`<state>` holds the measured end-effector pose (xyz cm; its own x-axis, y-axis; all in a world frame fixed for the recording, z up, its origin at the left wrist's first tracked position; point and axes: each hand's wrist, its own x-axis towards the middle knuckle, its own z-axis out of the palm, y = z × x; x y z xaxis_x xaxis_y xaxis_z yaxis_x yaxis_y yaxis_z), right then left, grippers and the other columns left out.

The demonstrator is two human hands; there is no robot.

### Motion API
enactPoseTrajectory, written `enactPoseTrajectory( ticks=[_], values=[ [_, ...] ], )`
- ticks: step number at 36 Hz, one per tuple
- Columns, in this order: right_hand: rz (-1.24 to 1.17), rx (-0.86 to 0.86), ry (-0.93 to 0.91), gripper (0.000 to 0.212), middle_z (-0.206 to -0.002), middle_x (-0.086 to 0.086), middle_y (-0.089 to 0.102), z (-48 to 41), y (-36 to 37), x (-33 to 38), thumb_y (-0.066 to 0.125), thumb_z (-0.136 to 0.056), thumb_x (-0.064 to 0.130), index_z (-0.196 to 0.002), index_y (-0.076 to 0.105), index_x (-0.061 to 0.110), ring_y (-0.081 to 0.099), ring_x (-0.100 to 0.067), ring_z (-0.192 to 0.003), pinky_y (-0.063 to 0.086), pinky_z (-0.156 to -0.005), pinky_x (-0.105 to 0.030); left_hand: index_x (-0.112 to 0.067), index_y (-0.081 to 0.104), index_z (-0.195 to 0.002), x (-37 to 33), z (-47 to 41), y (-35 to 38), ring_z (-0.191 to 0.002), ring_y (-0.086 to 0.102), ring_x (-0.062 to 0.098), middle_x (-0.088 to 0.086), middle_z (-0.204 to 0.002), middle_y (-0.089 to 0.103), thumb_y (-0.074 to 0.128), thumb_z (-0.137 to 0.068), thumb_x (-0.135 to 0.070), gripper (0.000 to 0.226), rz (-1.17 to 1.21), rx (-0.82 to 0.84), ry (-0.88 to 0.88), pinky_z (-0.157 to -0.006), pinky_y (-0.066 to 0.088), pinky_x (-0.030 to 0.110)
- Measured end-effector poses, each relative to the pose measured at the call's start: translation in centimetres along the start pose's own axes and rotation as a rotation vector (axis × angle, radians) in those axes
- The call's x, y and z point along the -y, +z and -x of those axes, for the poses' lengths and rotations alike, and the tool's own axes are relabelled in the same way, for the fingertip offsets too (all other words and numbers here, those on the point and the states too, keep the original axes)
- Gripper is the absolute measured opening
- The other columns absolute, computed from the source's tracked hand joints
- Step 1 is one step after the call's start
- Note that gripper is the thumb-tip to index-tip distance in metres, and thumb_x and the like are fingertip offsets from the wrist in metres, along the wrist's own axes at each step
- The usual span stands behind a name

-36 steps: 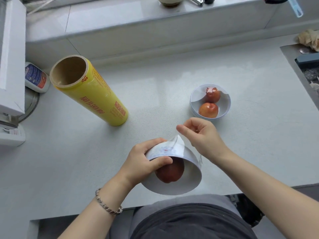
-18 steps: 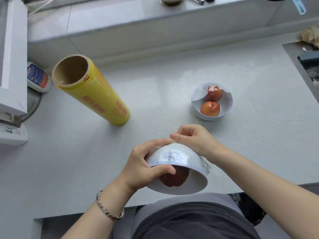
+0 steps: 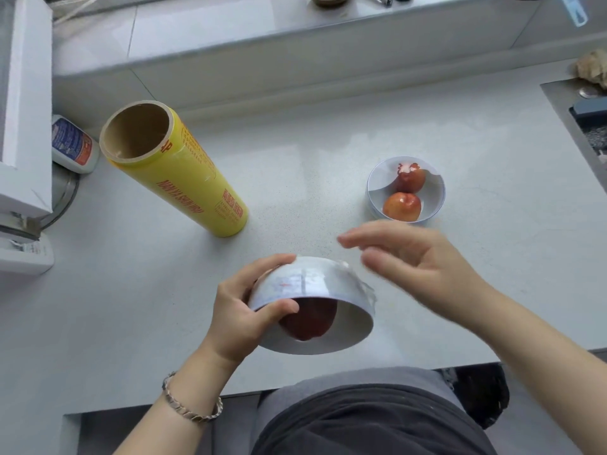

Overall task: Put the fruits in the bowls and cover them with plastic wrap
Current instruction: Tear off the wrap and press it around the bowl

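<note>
My left hand (image 3: 243, 310) grips a white bowl (image 3: 315, 287) by its left side, tilted with its mouth toward me above the counter's front edge. A dark red fruit (image 3: 308, 320) shows inside it, and clear plastic wrap (image 3: 364, 285) clings around its outer wall. My right hand (image 3: 417, 261), blurred, hovers just right of the bowl with fingers straight, touching nothing. A second white bowl (image 3: 374, 188) stands farther back on the counter and holds two red-orange fruits (image 3: 402, 206). The yellow plastic-wrap roll (image 3: 193, 178) lies at the left.
A white appliance (image 3: 23, 126) and a small labelled bottle (image 3: 74, 144) stand at the far left. The sink (image 3: 588, 126) opens at the right edge. A raised ledge (image 3: 295, 44) runs along the back of the white counter (image 3: 328, 136).
My right hand has let go of the wrap on the bowl and lifted away to the right with fingers spread. My left hand still holds the tilted bowl.
</note>
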<state>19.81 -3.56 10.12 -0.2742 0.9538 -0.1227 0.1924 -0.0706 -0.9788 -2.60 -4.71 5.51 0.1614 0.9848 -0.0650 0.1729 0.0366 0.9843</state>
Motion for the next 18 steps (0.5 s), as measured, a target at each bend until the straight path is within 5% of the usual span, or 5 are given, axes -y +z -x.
enactPoseTrajectory(
  ticks=[5,11,18],
  values=[
    [0.342,0.196,-0.134,0.060,-0.124,0.018,0.053,0.4,2.5,-0.5,0.063,-0.073,0.048,-0.125,0.057,0.020,0.046,0.006,-0.119,0.032,-0.102,-0.009,-0.051,0.063,-0.097,-0.3,-0.3,0.3,-0.085,0.064,0.004,-0.014,-0.096,0.070,0.068,-0.050,-0.079,0.055,-0.052,0.033,0.011,-0.076,0.048,0.017],
    [0.344,0.228,-0.069,0.058,-0.117,0.021,0.053,-0.8,3.5,-1.0,0.071,-0.073,0.042,-0.126,0.055,0.022,0.049,0.008,-0.110,0.034,-0.094,-0.005,-0.042,0.058,-0.104,-0.3,-0.2,0.4,-0.092,0.065,0.009,-0.018,-0.097,0.070,0.067,-0.047,-0.080,0.070,-0.056,0.073,-0.036,-0.084,0.049,0.025],
    [0.185,0.186,0.180,0.060,-0.113,0.019,0.063,-1.2,3.7,-1.7,0.081,-0.061,0.046,-0.116,0.060,0.031,0.056,0.008,-0.105,0.043,-0.095,-0.019,-0.032,0.054,-0.107,0.1,0.1,0.4,-0.089,0.067,0.018,-0.011,-0.093,0.072,0.070,-0.043,-0.079,0.081,-0.008,0.028,-0.099,-0.083,0.052,0.035]
  ],
)
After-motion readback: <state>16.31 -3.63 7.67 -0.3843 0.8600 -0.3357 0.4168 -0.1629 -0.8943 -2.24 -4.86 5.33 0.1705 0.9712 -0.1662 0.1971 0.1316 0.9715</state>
